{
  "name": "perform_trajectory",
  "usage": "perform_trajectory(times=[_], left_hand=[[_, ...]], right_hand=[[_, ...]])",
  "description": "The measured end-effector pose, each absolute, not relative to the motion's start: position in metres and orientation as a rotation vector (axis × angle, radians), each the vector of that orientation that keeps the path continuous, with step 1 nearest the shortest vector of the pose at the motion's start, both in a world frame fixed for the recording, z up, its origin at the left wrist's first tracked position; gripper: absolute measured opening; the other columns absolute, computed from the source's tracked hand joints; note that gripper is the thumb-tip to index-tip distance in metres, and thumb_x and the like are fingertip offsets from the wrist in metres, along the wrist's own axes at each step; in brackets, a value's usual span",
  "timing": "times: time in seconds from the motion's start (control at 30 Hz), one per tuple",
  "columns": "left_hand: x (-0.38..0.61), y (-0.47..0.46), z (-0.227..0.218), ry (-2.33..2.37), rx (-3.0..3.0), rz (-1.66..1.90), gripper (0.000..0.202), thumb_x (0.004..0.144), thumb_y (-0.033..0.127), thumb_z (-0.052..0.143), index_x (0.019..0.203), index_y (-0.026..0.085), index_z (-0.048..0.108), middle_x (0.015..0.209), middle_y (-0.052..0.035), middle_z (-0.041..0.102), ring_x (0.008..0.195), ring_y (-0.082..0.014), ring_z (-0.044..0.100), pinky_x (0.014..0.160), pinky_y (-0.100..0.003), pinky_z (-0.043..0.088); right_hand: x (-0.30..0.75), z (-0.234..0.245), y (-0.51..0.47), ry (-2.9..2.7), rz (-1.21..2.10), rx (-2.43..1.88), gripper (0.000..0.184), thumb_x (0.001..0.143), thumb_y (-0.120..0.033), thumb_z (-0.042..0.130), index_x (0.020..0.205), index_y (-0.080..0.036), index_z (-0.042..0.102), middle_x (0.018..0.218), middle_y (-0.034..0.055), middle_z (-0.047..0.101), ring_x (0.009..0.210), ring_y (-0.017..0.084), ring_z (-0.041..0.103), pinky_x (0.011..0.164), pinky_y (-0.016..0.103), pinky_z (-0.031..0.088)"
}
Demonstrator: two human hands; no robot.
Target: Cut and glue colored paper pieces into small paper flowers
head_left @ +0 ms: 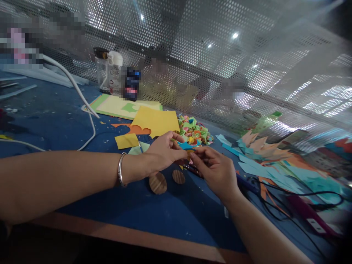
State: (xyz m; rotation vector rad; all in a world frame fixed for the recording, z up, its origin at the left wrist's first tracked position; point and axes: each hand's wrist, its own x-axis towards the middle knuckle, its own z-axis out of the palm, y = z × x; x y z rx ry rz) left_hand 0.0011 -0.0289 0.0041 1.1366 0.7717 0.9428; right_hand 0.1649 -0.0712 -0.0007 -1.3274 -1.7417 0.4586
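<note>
My left hand point(166, 151), with a silver bangle at its wrist, and my right hand point(216, 169) meet above the blue table. Their thumbs and fingertips are pinched close together around a small piece of blue paper point(187, 145) with a jagged edge. A bit of orange shows under it, partly hidden by the fingers. Two round, ridged brown discs, a larger one point(158, 183) and a smaller one point(178, 177), lie below the hands. Dark pen-like sticks point(193, 169) rest beneath my right fingers.
Behind the hands are yellow paper point(156, 121), an orange cut-out point(140, 129) and a heap of colourful paper scraps point(195, 129). Bottles point(115, 73) and a phone point(132, 83) stand by the perforated metal screen point(176, 66). Light-blue strips point(258, 169), black cables and a purple power strip point(310, 214) lie right.
</note>
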Motion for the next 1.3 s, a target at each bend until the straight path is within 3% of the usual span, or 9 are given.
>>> perform_trajectory(times=[0.23, 0.37, 0.67, 0.87, 1.13, 1.3], left_hand=[[0.003, -0.032, 0.008, 0.810, 1.050, 0.958, 0.033, 0.068, -0.005, 0.064, 0.087, 0.018, 0.049, 0.056, 0.0103, 0.053, 0.049, -0.0057, 0.055, 0.055, -0.021, 0.049], [0.000, -0.025, 0.001, 0.846, 1.194, 0.978, 0.032, 0.066, 0.000, 0.065, 0.089, 0.017, 0.051, 0.061, 0.0080, 0.054, 0.055, -0.0072, 0.055, 0.058, -0.022, 0.048], [-0.010, -0.017, -0.004, 0.613, 1.637, 0.923, 0.027, 0.074, 0.017, 0.065, 0.091, 0.021, 0.046, 0.069, 0.0072, 0.050, 0.062, -0.0083, 0.048, 0.059, -0.022, 0.038], [-0.016, -0.015, 0.001, 0.538, 1.840, 0.862, 0.016, 0.079, 0.018, 0.060, 0.092, 0.022, 0.052, 0.072, 0.0060, 0.052, 0.066, -0.0095, 0.047, 0.063, -0.023, 0.039], [-0.016, -0.010, 0.000, 0.583, 1.800, 0.839, 0.012, 0.080, 0.021, 0.061, 0.092, 0.018, 0.059, 0.082, -0.0005, 0.061, 0.073, -0.0118, 0.057, 0.068, -0.026, 0.047], [-0.014, -0.007, -0.003, 0.683, 1.698, 0.859, 0.016, 0.078, 0.022, 0.064, 0.093, 0.017, 0.062, 0.082, -0.0015, 0.064, 0.073, -0.0125, 0.060, 0.069, -0.027, 0.049]], right_hand=[[0.166, 0.000, -0.071, -1.779, 0.390, -1.331, 0.020, 0.087, -0.038, 0.064, 0.081, -0.019, 0.066, 0.066, 0.0002, 0.064, 0.056, 0.014, 0.060, 0.051, 0.023, 0.047], [0.169, -0.001, -0.072, -1.813, 0.404, -1.326, 0.023, 0.091, -0.041, 0.061, 0.086, -0.019, 0.069, 0.069, 0.0002, 0.064, 0.053, 0.012, 0.056, 0.048, 0.022, 0.043], [0.172, 0.001, -0.070, -1.725, 0.570, -1.334, 0.037, 0.094, -0.046, 0.057, 0.070, -0.019, 0.061, 0.052, -0.0038, 0.051, 0.041, 0.009, 0.046, 0.043, 0.022, 0.037], [0.173, 0.005, -0.068, -1.627, 0.760, -1.300, 0.040, 0.091, -0.048, 0.059, 0.065, -0.018, 0.058, 0.056, -0.0026, 0.054, 0.039, 0.008, 0.045, 0.040, 0.022, 0.035], [0.170, 0.005, -0.070, -1.797, 0.565, -1.342, 0.021, 0.091, -0.039, 0.061, 0.089, -0.019, 0.067, 0.065, -0.0006, 0.061, 0.054, 0.012, 0.055, 0.051, 0.022, 0.044], [0.172, 0.003, -0.069, -1.801, 0.559, -1.385, 0.023, 0.090, -0.041, 0.062, 0.095, -0.019, 0.066, 0.067, -0.0004, 0.062, 0.056, 0.013, 0.057, 0.053, 0.023, 0.047]])
